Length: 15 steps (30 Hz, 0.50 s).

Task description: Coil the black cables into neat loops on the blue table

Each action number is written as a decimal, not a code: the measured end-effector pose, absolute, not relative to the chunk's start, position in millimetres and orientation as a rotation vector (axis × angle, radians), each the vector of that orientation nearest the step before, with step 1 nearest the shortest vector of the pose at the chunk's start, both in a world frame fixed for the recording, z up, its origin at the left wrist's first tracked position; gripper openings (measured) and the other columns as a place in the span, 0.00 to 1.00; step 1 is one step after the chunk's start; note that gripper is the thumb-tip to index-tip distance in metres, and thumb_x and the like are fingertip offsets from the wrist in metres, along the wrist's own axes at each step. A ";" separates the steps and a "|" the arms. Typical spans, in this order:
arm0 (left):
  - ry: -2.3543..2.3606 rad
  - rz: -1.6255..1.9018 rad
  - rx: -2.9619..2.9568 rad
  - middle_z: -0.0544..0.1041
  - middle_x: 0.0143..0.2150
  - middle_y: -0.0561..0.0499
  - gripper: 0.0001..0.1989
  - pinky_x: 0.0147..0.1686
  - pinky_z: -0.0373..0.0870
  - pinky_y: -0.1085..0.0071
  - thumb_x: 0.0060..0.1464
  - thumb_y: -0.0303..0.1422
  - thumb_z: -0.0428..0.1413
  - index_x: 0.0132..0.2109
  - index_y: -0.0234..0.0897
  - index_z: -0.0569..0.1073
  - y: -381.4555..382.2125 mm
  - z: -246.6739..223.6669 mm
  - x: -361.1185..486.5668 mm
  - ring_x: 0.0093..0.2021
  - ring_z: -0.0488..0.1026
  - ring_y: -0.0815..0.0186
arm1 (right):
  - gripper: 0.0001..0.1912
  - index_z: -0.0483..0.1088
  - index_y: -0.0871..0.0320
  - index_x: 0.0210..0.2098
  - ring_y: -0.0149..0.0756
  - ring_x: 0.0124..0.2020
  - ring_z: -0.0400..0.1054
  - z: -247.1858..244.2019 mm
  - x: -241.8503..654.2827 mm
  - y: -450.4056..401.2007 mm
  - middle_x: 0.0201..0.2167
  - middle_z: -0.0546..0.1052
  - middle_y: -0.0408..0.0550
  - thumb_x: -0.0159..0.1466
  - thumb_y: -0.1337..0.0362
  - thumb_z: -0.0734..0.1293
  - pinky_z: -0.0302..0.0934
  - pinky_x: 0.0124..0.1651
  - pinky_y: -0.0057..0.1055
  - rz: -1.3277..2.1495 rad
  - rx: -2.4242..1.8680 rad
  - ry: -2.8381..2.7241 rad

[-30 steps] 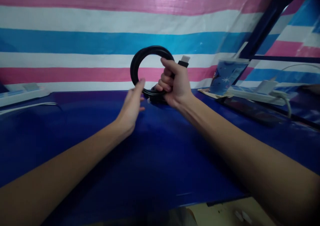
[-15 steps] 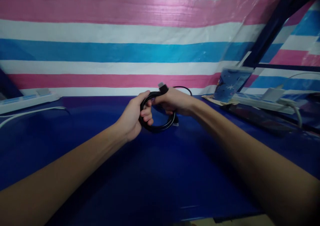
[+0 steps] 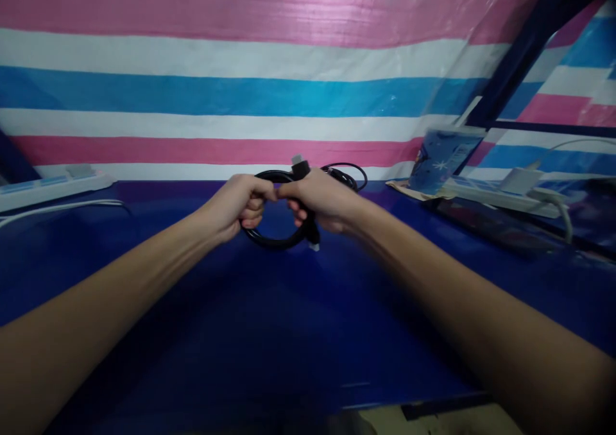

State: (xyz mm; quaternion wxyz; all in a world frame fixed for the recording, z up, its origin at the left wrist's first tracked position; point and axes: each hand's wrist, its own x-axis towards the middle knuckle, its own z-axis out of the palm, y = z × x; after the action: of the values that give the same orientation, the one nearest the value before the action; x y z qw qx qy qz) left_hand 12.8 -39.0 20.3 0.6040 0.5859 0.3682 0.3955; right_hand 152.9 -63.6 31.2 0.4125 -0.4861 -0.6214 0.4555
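Observation:
A coiled black cable (image 3: 275, 243) is held up between my two hands above the blue table. Its connector (image 3: 300, 166), with a pale metal end, sticks up over my right hand; a second metal tip shows below that hand. My left hand (image 3: 239, 208) is closed round the left side of the coil, its thumb and forefinger at the top. My right hand (image 3: 322, 197) grips the right side, thumb pointing left. The two hands nearly meet at the top of the ring. Behind my right hand lies another thin black cable (image 3: 353, 177), partly hidden.
The blue table (image 3: 269, 319) reaches back to a striped plastic sheet (image 3: 216, 95). White power strips stand at left (image 3: 58, 188) and right (image 3: 505, 196). A blue patterned cup (image 3: 440, 159) and a dark flat object (image 3: 486, 223) sit at the right.
Both hands and the coil have shifted left. My left fingers have curled into a tighter grip on the coil. More of the cable behind my right hand shows.

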 end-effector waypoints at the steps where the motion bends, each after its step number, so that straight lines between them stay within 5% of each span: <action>1: 0.953 1.064 1.412 0.49 0.11 0.60 0.16 0.11 0.43 0.77 0.35 0.24 0.54 0.14 0.37 0.53 -30.4 16.4 13.3 0.10 0.44 0.80 | 0.10 0.59 0.60 0.19 0.23 0.13 0.55 28.6 145.3 -64.8 0.13 0.61 0.38 0.54 0.71 0.63 0.55 0.18 0.25 1.142 -1.215 -1.481; 5: 1.129 1.302 1.510 0.57 0.12 0.57 0.07 0.12 0.47 0.77 0.37 0.26 0.53 0.17 0.35 0.62 -10.5 4.9 13.6 0.12 0.54 0.77 | 0.07 0.63 0.62 0.22 0.24 0.17 0.63 22.8 130.9 -66.9 0.18 0.67 0.42 0.56 0.71 0.63 0.57 0.22 0.23 1.102 -1.093 -1.495; 9: 0.964 1.178 1.379 0.48 0.11 0.62 0.10 0.13 0.46 0.77 0.40 0.25 0.54 0.19 0.36 0.59 -18.2 6.1 16.3 0.11 0.45 0.79 | 0.16 0.61 0.61 0.18 0.26 0.14 0.60 28.2 152.4 -60.0 0.13 0.64 0.42 0.57 0.59 0.65 0.56 0.20 0.26 0.932 -1.200 -1.729; 11: 0.838 1.025 1.387 0.48 0.12 0.63 0.08 0.15 0.54 0.77 0.44 0.27 0.55 0.23 0.36 0.62 -25.2 9.0 17.1 0.12 0.45 0.79 | 0.19 0.59 0.60 0.17 0.26 0.12 0.58 34.0 168.0 -56.2 0.11 0.62 0.41 0.56 0.55 0.66 0.54 0.18 0.26 0.837 -1.224 -1.868; 15: 0.620 0.770 1.432 0.62 0.18 0.59 0.05 0.26 0.68 0.72 0.43 0.28 0.56 0.30 0.34 0.67 -36.8 16.5 16.8 0.15 0.58 0.77 | 0.07 0.63 0.60 0.24 0.25 0.13 0.57 44.7 191.3 -50.6 0.14 0.63 0.39 0.56 0.64 0.64 0.50 0.17 0.24 0.732 -1.194 -2.127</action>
State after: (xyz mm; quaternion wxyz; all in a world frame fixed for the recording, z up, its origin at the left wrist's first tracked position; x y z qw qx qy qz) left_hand 16.8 -36.8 16.5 0.6449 0.6289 0.2724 0.3382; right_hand 191.3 -50.6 44.7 0.2933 -0.4482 -0.7985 0.2748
